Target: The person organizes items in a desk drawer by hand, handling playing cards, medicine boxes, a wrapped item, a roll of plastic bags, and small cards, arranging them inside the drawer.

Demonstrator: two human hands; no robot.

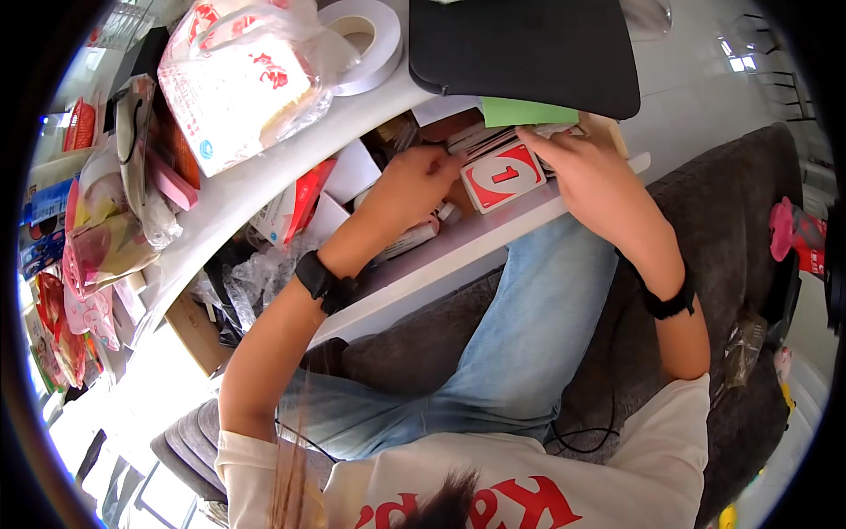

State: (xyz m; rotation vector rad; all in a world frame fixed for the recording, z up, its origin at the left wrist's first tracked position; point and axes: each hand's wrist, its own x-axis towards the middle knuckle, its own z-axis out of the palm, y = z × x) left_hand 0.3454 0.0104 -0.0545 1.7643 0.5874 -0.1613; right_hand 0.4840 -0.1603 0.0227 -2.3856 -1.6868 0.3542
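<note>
A playing card [503,177] with a red border and a red "1" lies face up in the open drawer [423,261]. Behind it is a row of more cards [480,141], seen mostly by their edges. My left hand [412,183] is closed at the left end of the cards, fingers curled; what it grips, if anything, is hidden. From the right, my right hand [592,174] reaches over the drawer's front edge. Its index finger is stretched out towards the cards' top edge, and its other fingers are partly hidden. Each wrist has a black band.
Red and white boxes [298,201] and crumpled clear plastic [257,278] fill the drawer's left part. Green paper [529,113] lies at its back. Above are a white bag [238,88], a tape roll [374,44] and a black panel [529,53]. A dark sofa [731,203] surrounds my legs.
</note>
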